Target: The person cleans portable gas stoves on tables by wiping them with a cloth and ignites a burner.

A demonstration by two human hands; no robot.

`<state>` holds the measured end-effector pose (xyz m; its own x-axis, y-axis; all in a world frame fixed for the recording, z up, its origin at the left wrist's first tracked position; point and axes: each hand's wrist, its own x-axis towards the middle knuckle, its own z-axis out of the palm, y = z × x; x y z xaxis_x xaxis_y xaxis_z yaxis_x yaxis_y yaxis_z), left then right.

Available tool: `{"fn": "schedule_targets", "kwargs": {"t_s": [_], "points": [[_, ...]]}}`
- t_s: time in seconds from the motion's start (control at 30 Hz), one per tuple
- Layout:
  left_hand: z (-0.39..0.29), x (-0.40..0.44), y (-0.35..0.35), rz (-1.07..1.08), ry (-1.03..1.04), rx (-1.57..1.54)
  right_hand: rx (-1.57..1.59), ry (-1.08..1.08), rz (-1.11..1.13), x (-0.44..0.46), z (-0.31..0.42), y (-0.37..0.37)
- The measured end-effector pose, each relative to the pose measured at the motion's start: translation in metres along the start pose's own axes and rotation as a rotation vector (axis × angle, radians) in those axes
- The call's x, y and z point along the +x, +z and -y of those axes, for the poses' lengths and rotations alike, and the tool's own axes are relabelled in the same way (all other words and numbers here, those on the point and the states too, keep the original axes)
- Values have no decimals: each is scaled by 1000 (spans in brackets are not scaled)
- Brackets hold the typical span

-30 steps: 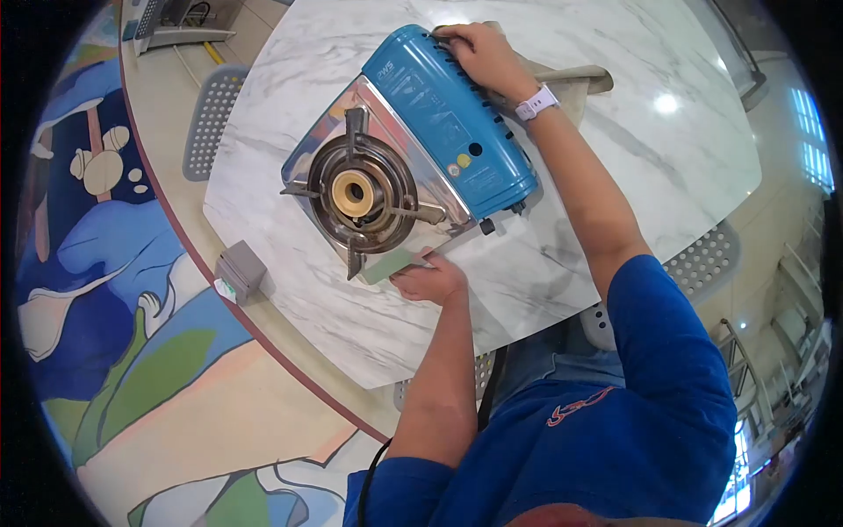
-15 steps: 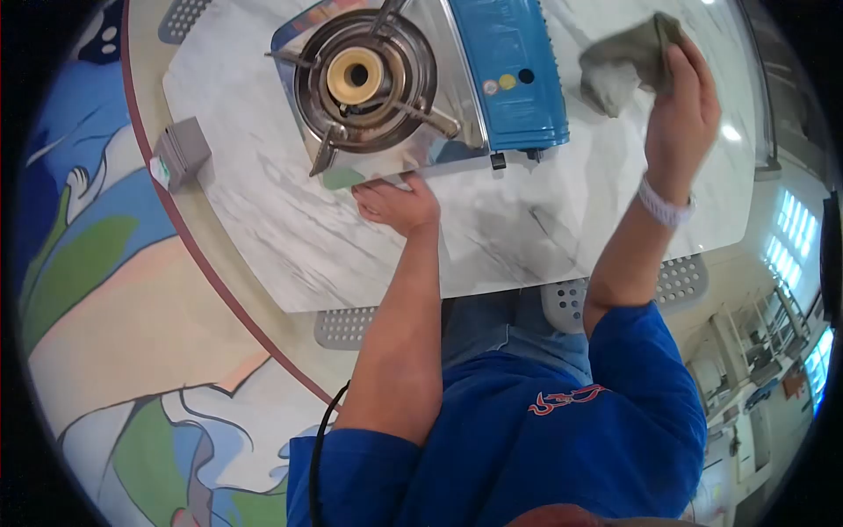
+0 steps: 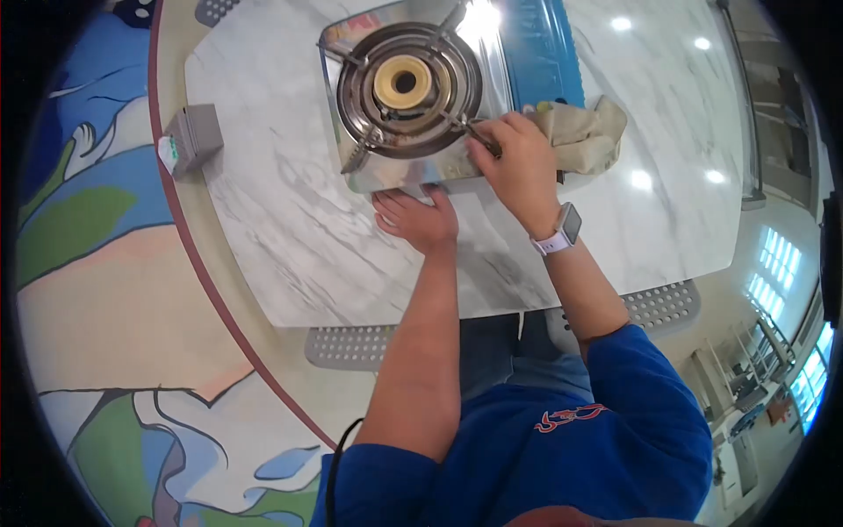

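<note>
A portable gas stove [image 3: 527,53] with a shiny metal top and a blue side stands on the marble-patterned table. My left hand [image 3: 423,221] rests at its front edge, fingers spread and partly hidden beneath the rim. The thumb and fingers of my right hand [image 3: 522,171] close around the front right prong of the pan support [image 3: 479,136], beside the burner [image 3: 404,82]. A beige-grey cloth [image 3: 581,139] lies crumpled against the back of that hand, over the front of the blue side. Whether any finger still touches the cloth is hidden.
The white marbled table [image 3: 281,202] has a rounded outline. A grey box [image 3: 195,139] with a white and green label sits at its left edge. Grey perforated seats [image 3: 351,347] show below the front edge. A painted mural [image 3: 105,290] covers the left side.
My right hand has moved left with the cloth, from the right part of the table to the stove, and now grips the pan support. My left hand remains at the stove's front edge.
</note>
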<state>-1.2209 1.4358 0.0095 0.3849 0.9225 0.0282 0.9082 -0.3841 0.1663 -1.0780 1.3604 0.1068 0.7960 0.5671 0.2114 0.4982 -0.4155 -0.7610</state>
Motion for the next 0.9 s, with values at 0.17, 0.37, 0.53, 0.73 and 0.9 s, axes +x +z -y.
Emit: {"fn": "schedule_targets", "kwargs": {"t_s": [0.17, 0.37, 0.53, 0.73, 0.9], "points": [[3, -1, 3, -54, 22, -8, 114, -25, -64, -5, -2, 13], [-3, 1, -1, -2, -23, -24, 162, -118, -187, -8, -4, 16], [-6, -1, -5, 13, -29, 5, 184, -109, -246, -8, -2, 16], [-6, 1, -4, -15, -30, -24, 149, -85, -229, -4, -4, 20], [-8, 0, -9, 18, -32, -31, 101, -70, -170, -2, -3, 18]]}}
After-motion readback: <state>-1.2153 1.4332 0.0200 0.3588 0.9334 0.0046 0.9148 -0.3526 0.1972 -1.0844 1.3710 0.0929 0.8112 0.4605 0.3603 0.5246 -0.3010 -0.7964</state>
